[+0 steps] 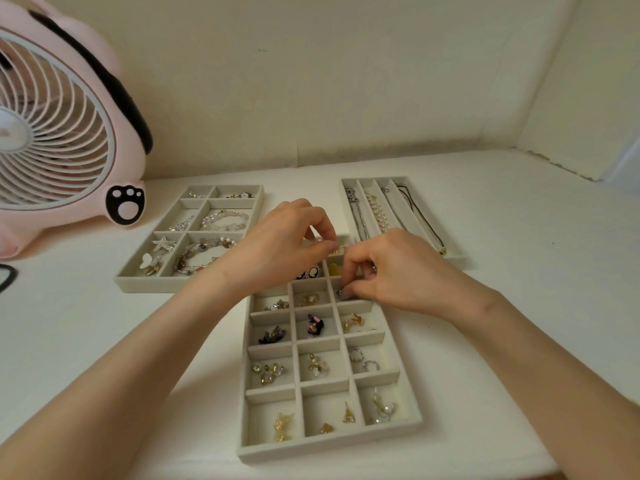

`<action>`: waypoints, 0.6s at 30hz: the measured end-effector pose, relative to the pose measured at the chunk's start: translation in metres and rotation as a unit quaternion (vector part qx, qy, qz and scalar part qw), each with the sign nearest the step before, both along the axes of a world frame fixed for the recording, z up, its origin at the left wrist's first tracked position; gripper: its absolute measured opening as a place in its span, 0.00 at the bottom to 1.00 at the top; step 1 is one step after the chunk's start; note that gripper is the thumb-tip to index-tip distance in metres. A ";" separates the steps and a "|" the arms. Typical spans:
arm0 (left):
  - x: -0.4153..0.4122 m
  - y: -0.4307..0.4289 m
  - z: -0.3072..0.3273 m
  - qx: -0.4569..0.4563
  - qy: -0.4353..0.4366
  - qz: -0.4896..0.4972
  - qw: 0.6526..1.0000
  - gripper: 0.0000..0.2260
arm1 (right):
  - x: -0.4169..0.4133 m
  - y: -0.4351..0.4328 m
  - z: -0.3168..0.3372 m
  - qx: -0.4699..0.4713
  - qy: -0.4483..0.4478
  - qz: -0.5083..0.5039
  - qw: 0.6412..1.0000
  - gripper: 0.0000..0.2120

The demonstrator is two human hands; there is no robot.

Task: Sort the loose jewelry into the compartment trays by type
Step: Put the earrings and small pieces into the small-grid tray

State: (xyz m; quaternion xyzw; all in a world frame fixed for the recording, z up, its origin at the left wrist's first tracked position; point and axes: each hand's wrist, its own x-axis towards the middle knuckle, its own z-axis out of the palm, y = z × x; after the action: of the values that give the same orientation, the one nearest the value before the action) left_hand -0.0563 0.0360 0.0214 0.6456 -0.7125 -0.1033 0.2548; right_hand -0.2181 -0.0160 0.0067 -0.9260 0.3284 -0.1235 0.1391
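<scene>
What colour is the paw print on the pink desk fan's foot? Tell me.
Black paw print with whitish pads, on the pink desk fan; head view.

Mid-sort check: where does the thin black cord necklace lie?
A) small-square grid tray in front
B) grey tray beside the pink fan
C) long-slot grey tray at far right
C: the thin black cord necklace lies along the rightmost slot of the long-slot grey tray.

White tabletop [519,306] in front of me, small-compartment tray [329,448] at its middle nearest me, wide-compartment tray [180,284] just beyond-left of that tray, long-slot tray [454,262] beyond-right of it, pink fan [128,140] far left of it, black band [8,275] at the left edge.
</scene>
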 end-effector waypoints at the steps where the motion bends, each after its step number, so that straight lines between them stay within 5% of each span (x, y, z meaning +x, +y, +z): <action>1: 0.000 0.000 0.000 0.001 -0.002 0.000 1.000 0.02 | 0.001 0.000 0.000 -0.003 0.001 -0.001 1.000 0.07; 15: 0.000 -0.001 -0.001 0.006 -0.003 0.001 1.000 0.02 | -0.002 -0.001 -0.001 -0.012 -0.001 0.011 1.000 0.01; 18: 0.000 0.000 0.000 0.004 0.000 0.002 1.000 0.02 | -0.010 -0.007 0.005 0.077 -0.104 -0.005 0.992 0.03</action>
State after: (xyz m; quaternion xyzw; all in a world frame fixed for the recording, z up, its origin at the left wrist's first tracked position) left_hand -0.0560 0.0356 0.0216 0.6478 -0.7111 -0.1057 0.2521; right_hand -0.2278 -0.0232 0.0117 -0.8930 0.3250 -0.1945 0.2430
